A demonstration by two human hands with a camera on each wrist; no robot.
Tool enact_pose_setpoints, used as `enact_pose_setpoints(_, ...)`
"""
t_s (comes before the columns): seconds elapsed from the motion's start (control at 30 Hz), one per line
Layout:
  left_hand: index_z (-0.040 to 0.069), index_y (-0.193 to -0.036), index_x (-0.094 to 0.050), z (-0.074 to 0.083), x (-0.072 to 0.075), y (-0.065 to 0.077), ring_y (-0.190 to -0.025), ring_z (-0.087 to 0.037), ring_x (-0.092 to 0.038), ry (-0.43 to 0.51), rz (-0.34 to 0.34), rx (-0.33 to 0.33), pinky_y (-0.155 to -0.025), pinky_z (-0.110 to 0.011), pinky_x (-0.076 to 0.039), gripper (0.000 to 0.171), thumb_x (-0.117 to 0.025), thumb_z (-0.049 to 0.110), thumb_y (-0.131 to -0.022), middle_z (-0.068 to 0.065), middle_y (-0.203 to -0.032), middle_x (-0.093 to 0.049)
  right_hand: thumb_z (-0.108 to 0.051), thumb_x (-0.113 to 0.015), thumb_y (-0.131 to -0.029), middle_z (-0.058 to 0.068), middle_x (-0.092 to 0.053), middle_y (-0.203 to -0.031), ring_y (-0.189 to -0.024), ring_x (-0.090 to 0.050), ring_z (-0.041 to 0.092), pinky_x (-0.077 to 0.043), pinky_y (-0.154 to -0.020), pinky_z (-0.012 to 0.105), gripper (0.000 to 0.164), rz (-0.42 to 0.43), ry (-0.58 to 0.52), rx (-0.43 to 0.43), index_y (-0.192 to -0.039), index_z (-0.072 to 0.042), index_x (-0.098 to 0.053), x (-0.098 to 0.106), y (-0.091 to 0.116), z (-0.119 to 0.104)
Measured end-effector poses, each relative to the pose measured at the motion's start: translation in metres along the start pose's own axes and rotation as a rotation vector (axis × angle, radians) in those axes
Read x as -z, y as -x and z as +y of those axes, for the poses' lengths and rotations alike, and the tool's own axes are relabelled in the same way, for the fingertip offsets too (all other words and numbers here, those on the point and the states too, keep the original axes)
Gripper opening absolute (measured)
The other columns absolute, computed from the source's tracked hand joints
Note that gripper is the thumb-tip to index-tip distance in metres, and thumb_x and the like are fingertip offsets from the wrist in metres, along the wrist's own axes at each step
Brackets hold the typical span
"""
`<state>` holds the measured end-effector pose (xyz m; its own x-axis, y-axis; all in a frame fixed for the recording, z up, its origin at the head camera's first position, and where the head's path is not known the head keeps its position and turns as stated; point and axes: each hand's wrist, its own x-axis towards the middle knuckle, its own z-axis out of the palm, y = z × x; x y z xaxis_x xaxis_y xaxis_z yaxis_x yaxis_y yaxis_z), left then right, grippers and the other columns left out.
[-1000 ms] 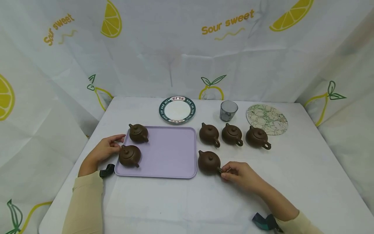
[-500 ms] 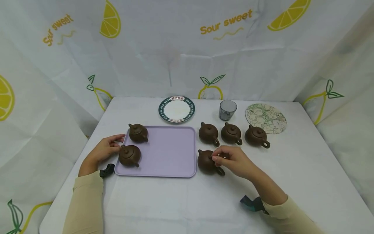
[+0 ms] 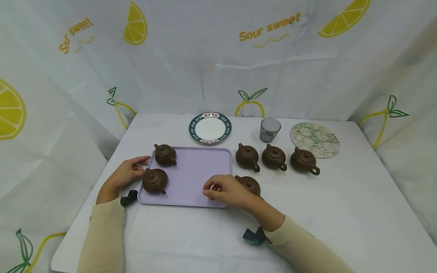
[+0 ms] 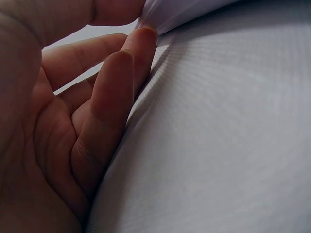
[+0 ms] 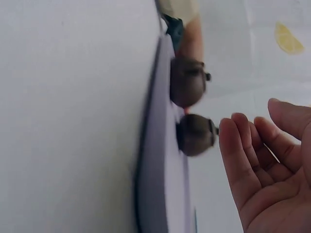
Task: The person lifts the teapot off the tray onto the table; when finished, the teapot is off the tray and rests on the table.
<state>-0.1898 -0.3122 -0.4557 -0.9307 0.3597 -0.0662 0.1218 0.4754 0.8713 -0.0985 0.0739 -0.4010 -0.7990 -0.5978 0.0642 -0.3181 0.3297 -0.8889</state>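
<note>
My left hand (image 3: 123,176) rests at the left rim of a lavender tray (image 3: 201,163); its fingers are relaxed, with fingertips right at the tray edge in the left wrist view. On the tray's left side stand two brown lidded teapots, the far one (image 3: 165,155) and the near one (image 3: 155,181). My right hand (image 3: 228,190) hovers over the tray's right side, holding nothing. Its loosely bent fingers (image 5: 238,160) and thumb stand apart in the right wrist view. Behind this hand another brown teapot (image 3: 249,184) sits beside the tray, its lower part and handle mostly hidden.
Right of the tray, a row holds three more brown teapots: left (image 3: 247,156), middle (image 3: 274,157) and right (image 3: 304,160). Farther back are a green-rimmed plate (image 3: 210,128), a grey glass (image 3: 270,129) and a round patterned mat (image 3: 315,140).
My right hand has let go of the near right teapot's handle, passed over that pot and moved left above the tray. The left hand stays at the rim; the head view has shifted slightly.
</note>
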Motion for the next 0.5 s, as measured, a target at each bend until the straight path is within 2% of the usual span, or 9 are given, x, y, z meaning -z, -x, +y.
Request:
enact_pose_setpoints(0.07,0.002,-0.13,-0.043,-0.007,0.0,-0.001,-0.072,-0.012,-0.056,0.001,0.004,-0.006,-0.063,-0.019,-0.043,0.058,-0.054,-0.006,-0.074,-0.019,-0.111,-0.053,-0.025,-0.061,-0.084,-0.004,-0.062,-0.073,-0.068,-0.058,0.009,-0.046,-0.058,0.025,0.011,-0.007,0.024,-0.004,-0.091,-0.017,-0.063,-0.013,-0.011,0.0)
enact_pose_setpoints(0.13,0.002,-0.13,-0.043,-0.007,0.0,-0.001,-0.073,-0.013,-0.056,-0.003,0.009,-0.002,-0.063,-0.019,-0.043,0.058,-0.054,-0.006,-0.073,-0.019,-0.111,-0.053,-0.025,-0.061,-0.084,-0.005,-0.061,-0.074,-0.068,-0.057,0.008,-0.045,-0.058,0.024,0.012,-0.008,0.048,-0.004,-0.09,-0.015,-0.063,-0.026,-0.024,-0.002)
enact_pose_setpoints(0.2,0.003,-0.13,-0.043,-0.011,0.0,-0.001,-0.073,-0.013,-0.056,-0.005,0.014,-0.004,-0.063,-0.019,-0.043,0.059,-0.054,-0.006,-0.073,-0.018,-0.111,-0.053,-0.031,-0.061,-0.083,-0.011,-0.06,-0.075,-0.067,-0.056,0.003,-0.045,-0.058,0.021,0.014,-0.009,0.074,-0.003,-0.09,-0.019,-0.063,-0.042,-0.038,0.006)
enact_pose_setpoints(0.3,0.002,-0.13,-0.043,-0.011,0.0,0.0,-0.072,-0.012,-0.055,-0.01,0.015,-0.007,-0.063,-0.019,-0.043,0.059,-0.053,-0.007,-0.072,-0.019,-0.111,-0.053,-0.033,-0.062,-0.082,-0.014,-0.058,-0.077,-0.066,-0.054,0.0,-0.044,-0.057,0.019,0.015,-0.01,0.118,0.008,-0.089,-0.019,-0.063,-0.06,-0.055,0.006)
enact_pose_setpoints(0.5,0.005,-0.13,-0.043,-0.009,-0.001,-0.002,-0.072,-0.012,-0.055,-0.021,0.012,-0.011,-0.064,-0.019,-0.042,0.059,-0.054,-0.007,-0.074,-0.018,-0.112,-0.053,-0.038,-0.063,-0.079,-0.016,-0.057,-0.073,-0.064,-0.052,-0.001,-0.042,-0.055,0.018,0.017,0.016,0.189,-0.036,-0.081,-0.021,-0.062,-0.079,-0.082,0.001)
